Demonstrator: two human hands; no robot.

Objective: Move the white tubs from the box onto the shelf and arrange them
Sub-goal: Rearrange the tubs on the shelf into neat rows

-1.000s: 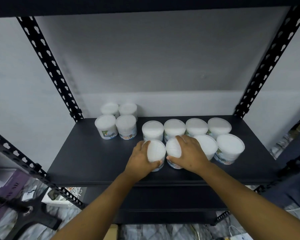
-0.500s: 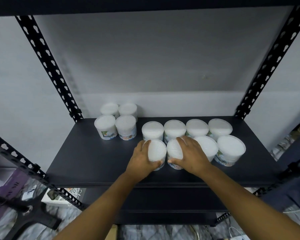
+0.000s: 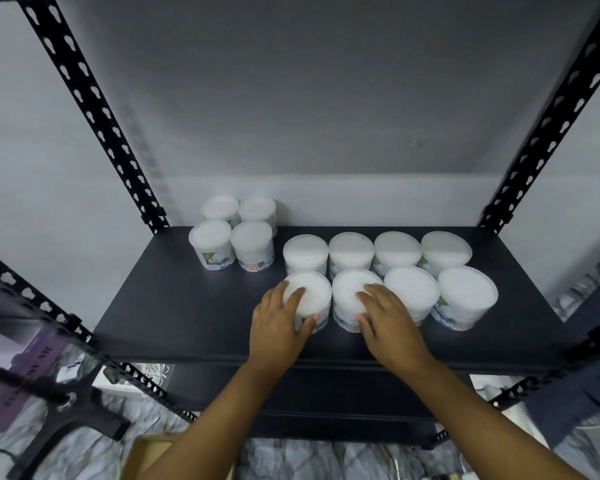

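Round left tub (image 3: 317, 296) and right tub (image 3: 347, 289), tilted before, now stand upright on the matte shelf (image 3: 187, 306). Left hand (image 3: 278, 323) and right hand (image 3: 392, 323) clasp one each.

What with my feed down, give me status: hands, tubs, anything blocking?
Left hand holds the front row's end tub; right hand holds the neighbouring tub. Twelve tubs upright on the shelf. Nothing blocking either hand.
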